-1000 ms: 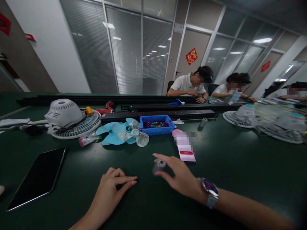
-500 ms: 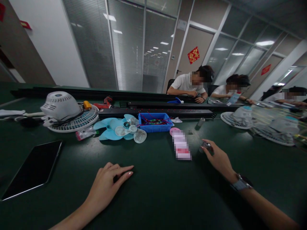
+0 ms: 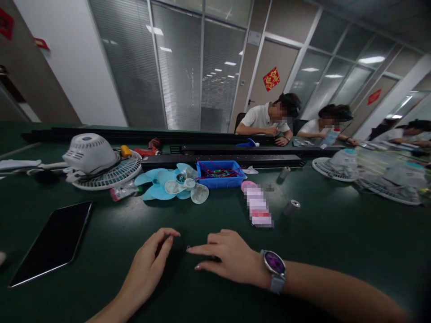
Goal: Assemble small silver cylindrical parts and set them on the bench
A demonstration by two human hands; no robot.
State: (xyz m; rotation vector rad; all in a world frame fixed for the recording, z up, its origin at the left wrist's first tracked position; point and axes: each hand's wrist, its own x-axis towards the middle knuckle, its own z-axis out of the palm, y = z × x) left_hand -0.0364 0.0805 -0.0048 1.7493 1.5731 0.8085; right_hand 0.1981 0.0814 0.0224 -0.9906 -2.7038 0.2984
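Note:
My left hand (image 3: 150,262) rests on the dark green table (image 3: 336,233) with its fingers loosely curved and nothing visible in it. Just to its right, my right hand (image 3: 227,258), with a watch (image 3: 274,264) on the wrist, lies flat with the index finger stretched toward the left hand. It holds nothing. A small grey metal cylinder (image 3: 291,207) lies alone on the table beyond my right hand, beside a pink phone-like object (image 3: 257,208). A second cylinder (image 3: 284,172) lies further back.
A dark tablet (image 3: 50,242) lies at the left. Behind it are a white fan housing on a grille (image 3: 92,157), light blue fan blades (image 3: 168,185), a blue bin of wires (image 3: 220,174) and black rails (image 3: 218,159). More fan parts (image 3: 343,163) sit at the right. Several people sit across the table.
My right hand carried the grey cylinder out to the right, set it down beside the pink object, then came back empty next to my left hand. The left hand barely moved.

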